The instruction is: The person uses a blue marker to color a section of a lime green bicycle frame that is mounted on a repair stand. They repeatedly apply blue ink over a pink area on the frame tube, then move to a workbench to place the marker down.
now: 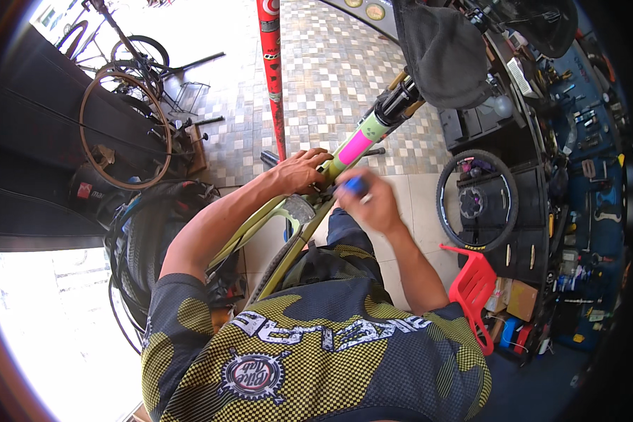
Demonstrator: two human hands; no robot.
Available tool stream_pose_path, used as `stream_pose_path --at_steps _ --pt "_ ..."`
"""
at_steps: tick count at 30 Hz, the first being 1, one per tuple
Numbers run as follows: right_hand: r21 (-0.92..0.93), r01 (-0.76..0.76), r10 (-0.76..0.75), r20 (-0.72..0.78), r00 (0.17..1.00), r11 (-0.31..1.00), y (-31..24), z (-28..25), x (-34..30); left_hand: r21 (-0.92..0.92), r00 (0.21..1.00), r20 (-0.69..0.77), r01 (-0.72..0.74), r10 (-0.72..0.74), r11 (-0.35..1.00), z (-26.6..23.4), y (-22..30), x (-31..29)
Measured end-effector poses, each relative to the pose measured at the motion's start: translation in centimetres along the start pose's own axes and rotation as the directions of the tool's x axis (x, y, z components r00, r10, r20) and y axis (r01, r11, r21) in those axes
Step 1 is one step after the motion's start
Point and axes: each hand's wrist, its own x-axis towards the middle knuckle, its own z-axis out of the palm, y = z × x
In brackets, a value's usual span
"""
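Note:
A yellow-green bicycle frame [283,264] with a pink band [356,146] on one tube runs slantwise in front of me. My left hand [302,171] lies over the frame beside that band, its fingers curled around the tubing; some fingertips are hidden. Just to its right is my right hand [378,204], partly smeared by motion. Its fingers close on a blue tool handle [356,186] held against the frame. Which tool it is, and the exact spot it touches, cannot be made out. A grey rounded part [299,209] sits on the frame below my left hand.
A red upright post [271,84] stands beyond the frame. A black cloth cover [443,56] hangs at upper right. At right are a wheel with tyre [511,204], a red plastic chair [472,285] and a tool wall [601,183]. A bare rim [84,133] and bikes stand left.

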Motion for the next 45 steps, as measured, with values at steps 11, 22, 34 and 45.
stream_pose_path --at_steps 11,22,34,45 --pt "-0.147 0.265 -0.252 0.097 0.963 0.953 -0.2 1.7 -1.4 0.015 1.000 0.005 0.008 -0.009 1.000 -0.3 0.1 0.0" --pt "-0.318 0.433 -0.381 0.213 0.900 0.843 -1.3 2.6 -2.4 0.035 1.000 0.011 0.012 -0.013 0.999 0.2 -0.2 0.1" --pt "-0.268 0.408 -0.359 0.216 0.908 0.873 -1.4 2.5 -1.9 -0.002 1.000 0.001 0.025 -0.025 1.000 0.1 -0.1 0.0" --pt "-0.262 0.362 -0.332 0.151 0.931 0.895 -1.2 1.5 -1.7 0.035 0.999 0.028 0.026 -0.027 0.999 0.1 -0.1 0.1"
